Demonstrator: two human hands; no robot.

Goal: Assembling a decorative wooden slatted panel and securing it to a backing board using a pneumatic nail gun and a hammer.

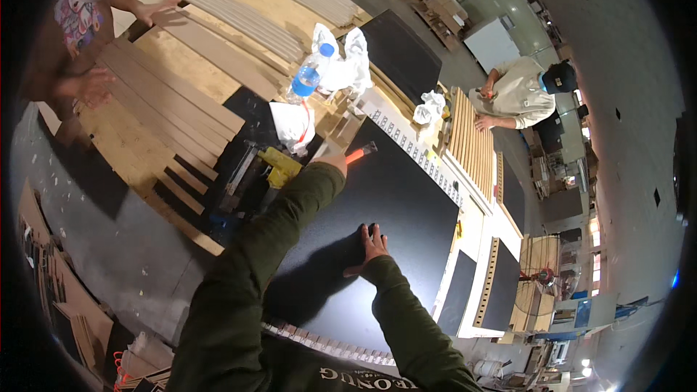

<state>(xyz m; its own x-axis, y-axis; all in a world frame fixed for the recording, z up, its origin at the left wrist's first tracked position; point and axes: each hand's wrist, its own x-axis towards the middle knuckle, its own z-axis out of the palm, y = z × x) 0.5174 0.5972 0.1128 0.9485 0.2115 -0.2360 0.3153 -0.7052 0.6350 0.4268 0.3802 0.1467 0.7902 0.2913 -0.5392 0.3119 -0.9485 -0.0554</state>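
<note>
The left arm is stretched far forward, and by the left hand (335,162) the orange tool (359,153) is gripped with closed fingers, above the black panel (414,196) near its far left corner; the tip is pointed to the right. The right arm is bent, and the right hand (373,246) is laid on the panel's middle, fingers slightly spread, nothing grasped.

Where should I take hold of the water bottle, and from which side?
Probably around the water bottle at its blue label, coming from the left. Its body is slim and round, the blue cap uppermost; white plastic crowds its right and a white bag sits in front, while flat-lying boards leave the left more open.
</note>
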